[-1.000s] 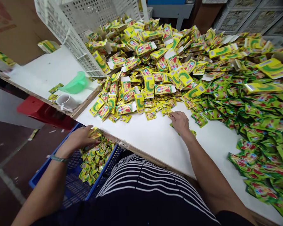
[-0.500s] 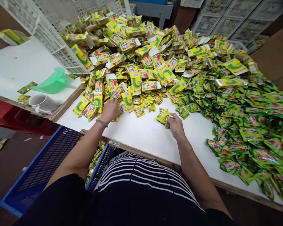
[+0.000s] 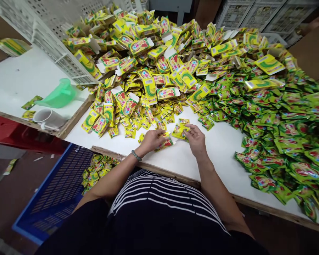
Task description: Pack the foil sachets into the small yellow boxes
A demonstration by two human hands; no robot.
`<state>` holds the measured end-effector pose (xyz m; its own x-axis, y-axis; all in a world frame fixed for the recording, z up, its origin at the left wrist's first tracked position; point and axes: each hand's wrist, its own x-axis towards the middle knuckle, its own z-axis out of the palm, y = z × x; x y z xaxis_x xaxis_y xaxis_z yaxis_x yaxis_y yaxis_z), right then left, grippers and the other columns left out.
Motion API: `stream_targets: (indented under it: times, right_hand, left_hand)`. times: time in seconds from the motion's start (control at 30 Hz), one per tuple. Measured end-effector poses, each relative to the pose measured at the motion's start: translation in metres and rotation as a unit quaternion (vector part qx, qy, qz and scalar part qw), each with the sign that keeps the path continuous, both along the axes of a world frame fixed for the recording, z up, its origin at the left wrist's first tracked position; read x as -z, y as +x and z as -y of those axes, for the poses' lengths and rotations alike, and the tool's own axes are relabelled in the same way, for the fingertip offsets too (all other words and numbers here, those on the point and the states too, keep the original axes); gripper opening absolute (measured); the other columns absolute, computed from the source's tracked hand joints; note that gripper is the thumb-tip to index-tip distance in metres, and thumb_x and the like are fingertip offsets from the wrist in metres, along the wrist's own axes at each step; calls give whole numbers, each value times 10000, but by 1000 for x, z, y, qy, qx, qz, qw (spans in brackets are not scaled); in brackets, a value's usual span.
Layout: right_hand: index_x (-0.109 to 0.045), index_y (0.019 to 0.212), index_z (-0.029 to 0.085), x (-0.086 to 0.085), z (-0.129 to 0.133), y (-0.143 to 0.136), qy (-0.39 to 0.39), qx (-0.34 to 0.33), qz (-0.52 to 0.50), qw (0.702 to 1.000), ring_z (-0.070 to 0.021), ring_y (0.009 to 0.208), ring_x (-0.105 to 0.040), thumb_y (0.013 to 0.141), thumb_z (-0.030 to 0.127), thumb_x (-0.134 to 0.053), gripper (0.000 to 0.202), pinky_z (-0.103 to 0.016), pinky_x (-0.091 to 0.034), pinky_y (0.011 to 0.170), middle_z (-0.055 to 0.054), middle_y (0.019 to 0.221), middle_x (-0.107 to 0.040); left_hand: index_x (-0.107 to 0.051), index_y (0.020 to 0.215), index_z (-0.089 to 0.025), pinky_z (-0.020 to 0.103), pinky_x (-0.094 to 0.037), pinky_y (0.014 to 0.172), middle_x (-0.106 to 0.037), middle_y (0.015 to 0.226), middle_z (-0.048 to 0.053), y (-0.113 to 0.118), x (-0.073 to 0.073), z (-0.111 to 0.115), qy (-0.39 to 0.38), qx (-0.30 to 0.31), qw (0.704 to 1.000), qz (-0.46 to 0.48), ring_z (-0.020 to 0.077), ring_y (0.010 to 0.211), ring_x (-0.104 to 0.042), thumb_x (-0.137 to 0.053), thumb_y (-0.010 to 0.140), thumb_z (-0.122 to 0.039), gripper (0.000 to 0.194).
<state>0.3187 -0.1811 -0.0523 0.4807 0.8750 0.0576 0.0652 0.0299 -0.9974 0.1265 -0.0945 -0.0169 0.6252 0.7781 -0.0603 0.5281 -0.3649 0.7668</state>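
My left hand (image 3: 150, 140) grips a small yellow carton (image 3: 165, 142) with red print, lying flat on the white table (image 3: 175, 156) near its front edge. My right hand (image 3: 194, 137) rests just to the right, fingers closed on a little stack of yellow sachets (image 3: 181, 129). The two hands are a few centimetres apart. Beyond them spreads a big heap of yellow cartons (image 3: 149, 67), and loose small sachets (image 3: 138, 122) lie right behind my left hand.
A wide pile of green sachets (image 3: 281, 120) covers the table's right side. A blue crate (image 3: 61, 191) with packed sachets stands on the floor at left. A white crate (image 3: 50, 39) lies tipped at the back left, with a green scoop (image 3: 59, 95) and a white cup (image 3: 49, 119) on a side table.
My left hand came from the blue crate to the carton heap, then drew back toward the table's front with a carton. My right hand stayed near the sachet stack and gathered it.
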Motion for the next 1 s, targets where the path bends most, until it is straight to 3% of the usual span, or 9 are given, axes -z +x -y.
stream_targets:
  times: [0.13,0.3,0.4,0.47,0.53,0.63,0.73,0.87,1.0]
  right_hand:
    - [-669,987,217,-2,7,8,-39,-78,118,989,-169,722,-563,808,307,-568,225,-309,-464,671,-25,821,-635]
    - [-711,894,218,0,6,5,-30,-183,199,962,-185,826,-598,805,175,-515,220,-335,-470,763,-39,890,-673]
    - [-703,961,207,4,2,0,-29,-215,208,954,-168,760,-592,788,206,-574,215,-317,-480,710,-48,896,-659]
    - [-670,1059,205,6,2,7,-51,-178,190,964,-154,709,-586,807,266,-573,276,-305,-488,665,-48,920,-656]
    - [-645,1101,205,9,8,25,-95,-74,206,971,-167,727,-594,839,337,-539,312,-321,-499,682,-54,920,-658]
    - [-664,1050,186,13,23,57,-193,76,330,921,-260,927,-584,787,456,-608,381,-418,-475,834,-118,1005,-644]
    - [-674,931,191,17,32,76,-268,82,378,882,-325,1032,-540,712,504,-667,382,-452,-452,857,-166,1112,-601]
    - [-600,771,215,14,32,78,-294,89,310,900,-250,782,-567,710,532,-652,326,-374,-460,704,-82,802,-615]
    - [-572,910,229,4,27,63,-183,-7,126,975,-187,685,-553,717,551,-648,383,-306,-459,620,-19,764,-619]
  left_hand:
    - [-675,867,-133,217,-347,521,-618,637,-1,7,12,4,-117,1,989,89,113,561,-513,-643,753,-498,383]
    - [-667,803,-128,212,-330,493,-605,610,0,-1,16,8,-193,5,978,83,103,536,-494,-706,694,-491,381]
    - [-658,805,-125,207,-319,489,-598,611,-8,0,17,11,-242,10,967,83,87,520,-467,-716,681,-496,395]
    - [-648,807,-122,204,-313,485,-587,596,-13,3,18,12,-273,-2,958,85,79,505,-452,-717,679,-497,403]
    - [-638,802,-120,206,-319,486,-591,595,-8,6,20,13,-291,-25,953,85,82,504,-462,-726,666,-496,409]
    - [-617,784,-127,205,-324,482,-595,603,-5,12,23,14,-302,-60,947,95,83,502,-470,-747,639,-484,407]
    - [-600,823,-137,199,-301,466,-568,574,-29,16,26,15,-316,-78,939,110,73,473,-445,-751,643,-447,389]
    - [-602,911,-139,200,-298,474,-572,582,-41,21,26,18,-320,-81,936,124,71,471,-447,-742,659,-391,383]
    - [-606,924,-138,203,-277,472,-550,558,-55,21,24,20,-312,-82,939,116,65,458,-417,-745,657,-370,380]
